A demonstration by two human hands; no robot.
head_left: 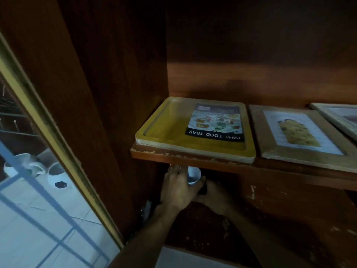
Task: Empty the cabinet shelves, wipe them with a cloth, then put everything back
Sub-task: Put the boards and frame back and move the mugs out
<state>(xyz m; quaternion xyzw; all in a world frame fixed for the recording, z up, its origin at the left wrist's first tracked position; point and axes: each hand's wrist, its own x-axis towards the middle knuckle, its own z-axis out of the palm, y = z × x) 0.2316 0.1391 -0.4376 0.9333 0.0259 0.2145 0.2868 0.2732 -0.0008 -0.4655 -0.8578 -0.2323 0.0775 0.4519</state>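
Note:
Just under the front edge of the wooden shelf (193,158), my left hand (176,187) holds a small white cup (194,175). Its fingers run up the cup's left side and its thumb lies below the cup. My right hand (215,195) is close beside it on the right, low in the dark lower compartment, with its fingers curled near something dark; what it holds is too dim to make out. On the shelf lie a wrapped yellow food tray (166,126), a brown tray (258,132) with a picture label, and a third tray (328,113) at the right edge.
The cabinet's side wall (108,93) stands close on the left. Further left is a gold-framed glass door (48,132). Through it I see white jugs and cups (34,167) on a pale tiled floor (29,219). The lower compartment is dark, with chipped wood.

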